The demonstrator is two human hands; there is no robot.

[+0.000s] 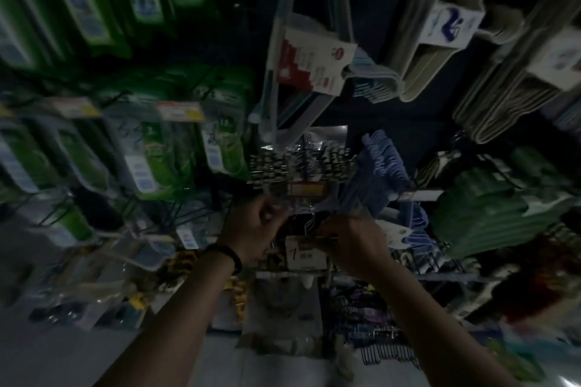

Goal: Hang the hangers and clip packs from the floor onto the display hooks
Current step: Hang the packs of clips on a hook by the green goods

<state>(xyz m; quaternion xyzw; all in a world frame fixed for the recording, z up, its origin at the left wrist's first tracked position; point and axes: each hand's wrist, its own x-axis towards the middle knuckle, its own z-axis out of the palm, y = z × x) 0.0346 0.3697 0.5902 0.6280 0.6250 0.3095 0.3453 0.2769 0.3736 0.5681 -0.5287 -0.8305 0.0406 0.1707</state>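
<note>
Holding a hanger pack (303, 229) up against the display wall (377, 25), just below an orange price tag (309, 188) and between both raised hands. Pinching at the thin wire hooks (306, 218) with the curled fingers of the left hand (251, 229); gripping the pack's right side, by the white label card (303, 256), with the curled fingers of the right hand (352, 243). Too dark and blurred to tell whether seated on a display hook yet.

Judging by the thin wire: likely light, stiff yet springy, slick to the touch, and prone to tangle or fan apart if held by one piece only. Best taken at the bunched hooks on top, with a steadying grip low by the card. Never by the card alone, probably paper and easy to tear.

Turning to containers: just above, a hanging clear bag (298, 163) filled with rows of what look like small clips. To the left, clear blister packs (157, 160) with green contents, not identifiable. Under the hands, another clear bag (283, 305), contents unreadable. Down near the floor (63, 355), at lower right, a row of dark hangers (383, 352), seemingly waiting to be hung.
</note>
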